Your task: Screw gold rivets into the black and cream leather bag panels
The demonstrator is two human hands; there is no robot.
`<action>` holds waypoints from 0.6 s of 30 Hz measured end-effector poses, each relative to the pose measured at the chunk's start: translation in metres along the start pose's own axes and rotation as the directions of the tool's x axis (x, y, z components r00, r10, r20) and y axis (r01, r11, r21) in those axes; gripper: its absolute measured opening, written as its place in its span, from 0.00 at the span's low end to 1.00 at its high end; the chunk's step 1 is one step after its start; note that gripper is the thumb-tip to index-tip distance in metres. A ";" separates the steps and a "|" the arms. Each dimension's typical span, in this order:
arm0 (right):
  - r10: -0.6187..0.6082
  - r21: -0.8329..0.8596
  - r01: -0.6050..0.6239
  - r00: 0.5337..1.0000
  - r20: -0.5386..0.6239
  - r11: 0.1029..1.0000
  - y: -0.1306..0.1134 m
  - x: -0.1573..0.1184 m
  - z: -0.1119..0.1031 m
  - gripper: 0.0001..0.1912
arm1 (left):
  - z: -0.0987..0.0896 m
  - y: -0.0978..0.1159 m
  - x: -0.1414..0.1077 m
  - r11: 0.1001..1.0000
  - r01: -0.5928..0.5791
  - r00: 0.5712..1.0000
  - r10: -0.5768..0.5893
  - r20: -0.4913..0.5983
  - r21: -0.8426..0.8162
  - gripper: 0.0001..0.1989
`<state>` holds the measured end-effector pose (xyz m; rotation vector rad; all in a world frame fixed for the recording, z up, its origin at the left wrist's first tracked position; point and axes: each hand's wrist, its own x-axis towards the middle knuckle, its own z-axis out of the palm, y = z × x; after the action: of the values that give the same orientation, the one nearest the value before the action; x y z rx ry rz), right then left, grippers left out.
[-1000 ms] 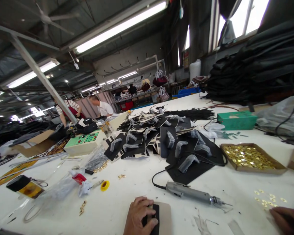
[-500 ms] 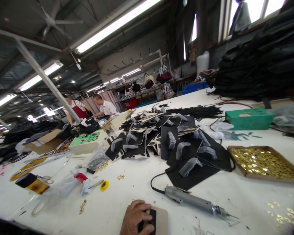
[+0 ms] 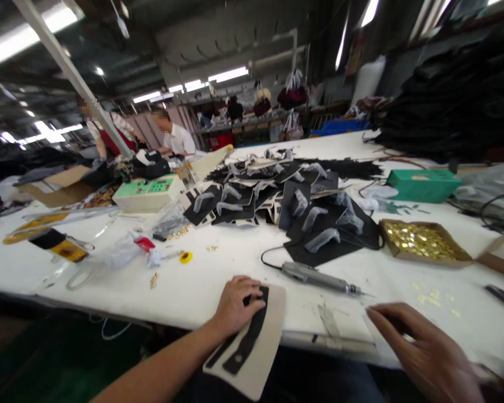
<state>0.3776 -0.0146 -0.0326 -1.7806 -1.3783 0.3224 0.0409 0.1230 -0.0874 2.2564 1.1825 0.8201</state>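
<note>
My left hand [image 3: 238,308] lies over a beige panel [image 3: 269,341] with a black strap [image 3: 252,336] along it. Its thumb and fingers are closed on the strap near the panel's upper end. A small round spot shows near the strap's lower end, and the panel overhangs the table's front edge. To the right, my right hand [image 3: 424,347] is above the table edge, blurred. Its thumb and forefinger meet at the tips; anything between them is too small to make out. A grey electric screwdriver [image 3: 319,278] lies just beyond, its bit pointing right.
Black panels with plastic-wrapped handles [image 3: 315,224] are heaped mid-table. Right of them stand a cardboard tray of gold fittings [image 3: 424,240] and a green box [image 3: 424,186]. Loose gold pieces [image 3: 434,296] lie near my right hand. A yellow tape roll [image 3: 186,257] is at left.
The view has tilted down, bringing more of the panel and the table edge into sight. My right hand has come into view at the right. My left hand stays on the panel.
</note>
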 end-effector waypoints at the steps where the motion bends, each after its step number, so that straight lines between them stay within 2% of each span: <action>1: 0.016 0.032 -0.019 0.994 0.107 0.999 -0.013 0.001 0.013 0.16 | -0.002 -0.001 0.000 1.000 -0.003 1.000 0.003 0.019 0.001 0.10; 4: 0.006 0.114 -0.050 0.934 0.358 0.992 -0.053 0.009 0.060 0.16 | -0.005 -0.011 0.001 1.000 -0.010 0.999 0.010 0.045 0.007 0.08; 8: -0.040 0.118 -0.023 0.863 0.504 0.993 -0.088 0.025 0.110 0.13 | -0.006 -0.017 -0.001 0.999 -0.013 0.998 0.010 0.068 0.040 0.10; 12: -0.079 0.080 0.039 0.803 0.591 0.996 -0.096 0.035 0.139 0.11 | -0.007 -0.019 -0.003 0.997 -0.044 0.995 0.039 0.088 0.061 0.09; 18: -0.022 -0.015 0.041 0.776 0.630 0.999 -0.092 0.035 0.164 0.11 | -0.006 -0.025 -0.003 0.994 -0.075 0.991 0.066 0.117 0.076 0.09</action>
<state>0.2222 0.0952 -0.0559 -1.7379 -1.8753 0.9590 0.0215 0.1343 -0.0998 2.3888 1.1072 0.6707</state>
